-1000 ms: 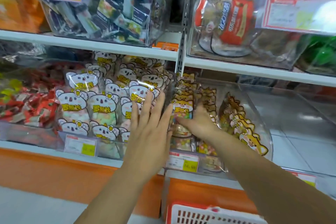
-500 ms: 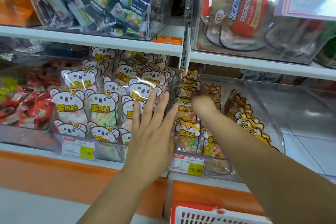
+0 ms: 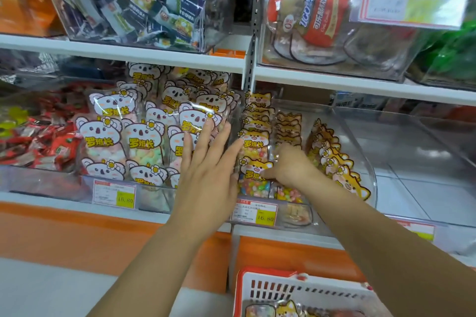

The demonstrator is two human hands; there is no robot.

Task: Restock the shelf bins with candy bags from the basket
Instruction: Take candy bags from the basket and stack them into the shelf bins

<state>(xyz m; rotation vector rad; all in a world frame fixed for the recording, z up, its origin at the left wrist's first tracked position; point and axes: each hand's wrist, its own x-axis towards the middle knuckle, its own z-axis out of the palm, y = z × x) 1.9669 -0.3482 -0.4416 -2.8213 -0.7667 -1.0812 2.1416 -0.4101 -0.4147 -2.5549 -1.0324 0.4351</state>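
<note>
Fox-print candy bags (image 3: 253,141) stand in rows in a clear shelf bin (image 3: 365,172) on the lower shelf. My right hand (image 3: 291,167) is inside this bin, fingers curled onto the front fox bag (image 3: 253,184) at its right edge. Just left of it, my left hand (image 3: 206,162) is held flat with straight fingers against the front of the koala-print candy bags (image 3: 144,141) in the neighbouring bin. A red-rimmed white basket (image 3: 260,272) sits at the bottom, below my right arm, with more fox bags (image 3: 288,310) in it.
Yellow price tags (image 3: 255,213) hang on the bin fronts. Red wrapped sweets (image 3: 43,147) fill the bin at the far left. The upper shelf (image 3: 154,53) carries clear bins of dark packets and red-labelled bags. An upright shelf post (image 3: 253,33) separates the two sections.
My right hand reached deep between the fox bags, then drew back toward the front of the bin and lower. My left hand stayed flat at the koala bags.
</note>
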